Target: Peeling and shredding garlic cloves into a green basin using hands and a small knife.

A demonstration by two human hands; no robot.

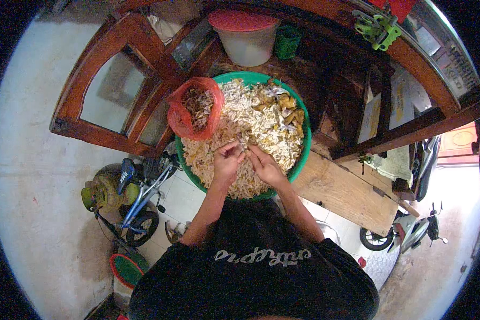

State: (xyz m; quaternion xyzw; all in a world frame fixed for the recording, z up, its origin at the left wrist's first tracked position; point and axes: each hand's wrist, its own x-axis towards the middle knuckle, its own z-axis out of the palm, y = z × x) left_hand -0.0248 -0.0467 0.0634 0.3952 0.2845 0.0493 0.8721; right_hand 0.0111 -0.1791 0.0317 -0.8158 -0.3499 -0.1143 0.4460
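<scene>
In front of me a wide green plastic basin [309, 140] is heaped with pale shredded food [244, 106], whose exact kind I cannot tell. My left hand [227, 158] and my right hand [264, 163] meet above the heap, fingertips pinching a small pale shred [243, 145] between them. Larger yellow-brown pieces [288, 108] lie at the basin's far right side. A red plastic bag [177, 118], its mouth spread wide, rests over the far left rim with brownish scraps [199, 105] inside.
Behind the basin stand a white bucket with a red lid [244, 40] and a small green basket [287, 42]. A wooden cabinet door with glass [116, 90] hangs at left, above a child's bicycle [142, 204] and gas cylinder [110, 192]. A wooden board [344, 192] extends right, towards a motorcycle [412, 232].
</scene>
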